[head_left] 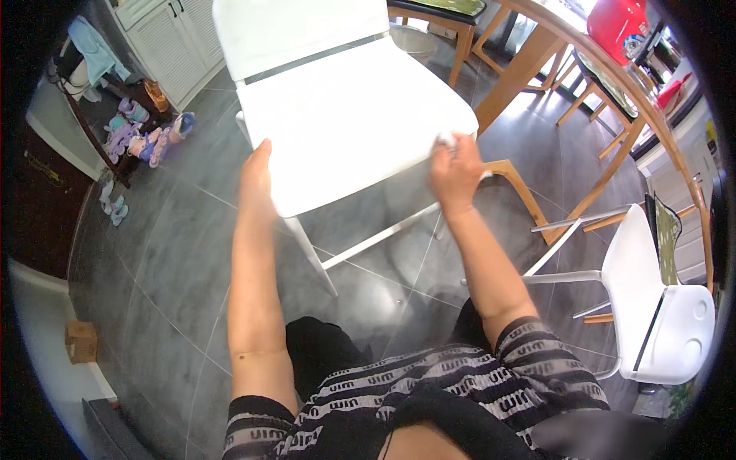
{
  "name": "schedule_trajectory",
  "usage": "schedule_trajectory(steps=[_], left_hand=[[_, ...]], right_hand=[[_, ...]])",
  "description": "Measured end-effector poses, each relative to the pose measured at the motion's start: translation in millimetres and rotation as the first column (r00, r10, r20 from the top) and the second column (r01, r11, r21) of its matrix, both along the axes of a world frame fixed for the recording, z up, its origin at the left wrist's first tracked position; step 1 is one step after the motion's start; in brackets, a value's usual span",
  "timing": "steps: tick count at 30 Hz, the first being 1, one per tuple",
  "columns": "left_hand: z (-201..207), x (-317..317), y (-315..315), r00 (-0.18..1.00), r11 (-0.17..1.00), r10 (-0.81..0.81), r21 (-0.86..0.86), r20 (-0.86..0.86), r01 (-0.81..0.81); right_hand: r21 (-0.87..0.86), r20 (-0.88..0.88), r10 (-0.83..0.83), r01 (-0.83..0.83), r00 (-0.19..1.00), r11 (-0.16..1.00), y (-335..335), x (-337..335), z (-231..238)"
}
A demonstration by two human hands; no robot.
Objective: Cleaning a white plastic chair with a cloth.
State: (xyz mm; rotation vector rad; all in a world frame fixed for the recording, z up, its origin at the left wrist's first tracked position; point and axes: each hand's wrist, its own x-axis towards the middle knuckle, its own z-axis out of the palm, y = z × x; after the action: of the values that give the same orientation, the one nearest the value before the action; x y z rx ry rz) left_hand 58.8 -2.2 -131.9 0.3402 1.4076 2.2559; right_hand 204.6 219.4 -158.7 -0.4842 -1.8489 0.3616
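Note:
A white chair (356,119) stands in front of me, its flat seat toward me and its backrest (303,27) at the far side. My left hand (257,180) grips the seat's left edge, with most of its fingers out of sight past the rim. At the front right corner of the seat, my right hand (458,172) is closed around a small white wad, which looks like a crumpled cloth or wipe (445,139). Only a bit of the wad shows between the fingers, against the seat edge.
A second white chair (632,253) lies tipped over at right. Beyond it is a wooden table (537,61) bearing a red container (617,31). Shoes (149,142) sit on a rack at far left; a cardboard box (80,341) is by the wall. Grey tiles (176,253) cover the floor.

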Motion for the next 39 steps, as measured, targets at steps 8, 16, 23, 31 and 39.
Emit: schedule_trajectory(steps=[8,16,23,31,39], left_hand=[[-15,-11,-5,0.994,0.994,0.108,-0.025,0.027,-0.108],[-6,0,-1,0.995,0.995,0.095,0.022,0.029,-0.096],[1,10,8,0.99,0.992,0.11,0.053,0.089,-0.115],[-2,4,-9,0.991,0.993,0.107,0.04,0.082,-0.111],[-5,7,2,0.993,0.989,0.102,0.104,0.064,-0.108]], right_hand=[[0.159,0.266,0.513,-0.562,0.816,0.812,-99,-12,9],[0.14,0.515,-0.091,0.021,0.852,0.99,56,-75,75],[-0.013,0.657,0.116,-0.143,0.745,0.99,27,-181,58],[0.06,0.607,0.58,-0.759,0.543,0.648,-45,-153,59],[0.148,0.682,-0.073,-0.04,0.728,0.988,80,-208,62]])
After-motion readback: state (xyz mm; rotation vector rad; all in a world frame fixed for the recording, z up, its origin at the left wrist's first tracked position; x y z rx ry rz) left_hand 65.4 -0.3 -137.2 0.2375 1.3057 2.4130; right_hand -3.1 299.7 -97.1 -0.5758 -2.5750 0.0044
